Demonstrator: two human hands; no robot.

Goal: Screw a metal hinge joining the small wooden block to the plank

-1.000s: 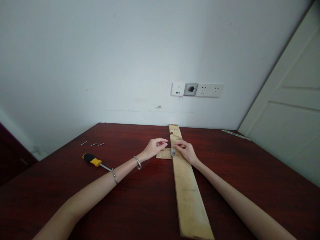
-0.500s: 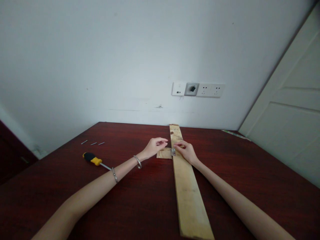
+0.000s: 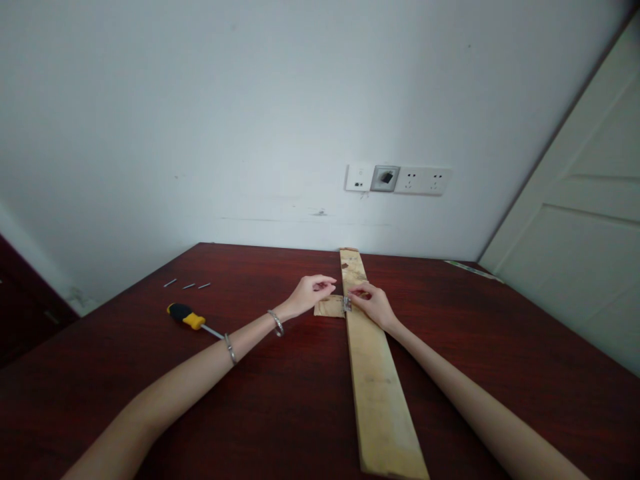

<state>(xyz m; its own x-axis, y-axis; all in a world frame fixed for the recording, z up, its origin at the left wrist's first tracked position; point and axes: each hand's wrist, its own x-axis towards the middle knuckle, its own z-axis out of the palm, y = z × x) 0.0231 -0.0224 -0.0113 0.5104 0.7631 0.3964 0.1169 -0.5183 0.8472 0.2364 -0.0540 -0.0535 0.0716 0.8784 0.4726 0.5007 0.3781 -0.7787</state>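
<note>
A long pale wooden board runs away from me over the dark red table. Against its left edge lies a small flat piece of wood. A small metal hinge sits where the two pieces meet. My left hand hovers over the small piece, fingers curved, thumb and fingertips slightly apart, with nothing visible between them. My right hand rests at the long board, its fingertips pinched together just above the hinge. Whatever those fingertips hold is too small to make out.
On the left lies a screwdriver with a black and yellow handle, its shaft partly behind my left forearm. Three screws or nails lie beyond it. The wall with sockets closes off the table's back; a white door stands right.
The view has shifted very slightly. Both hands keep nearly the same pose, and the boards and hinge stay where they were.
</note>
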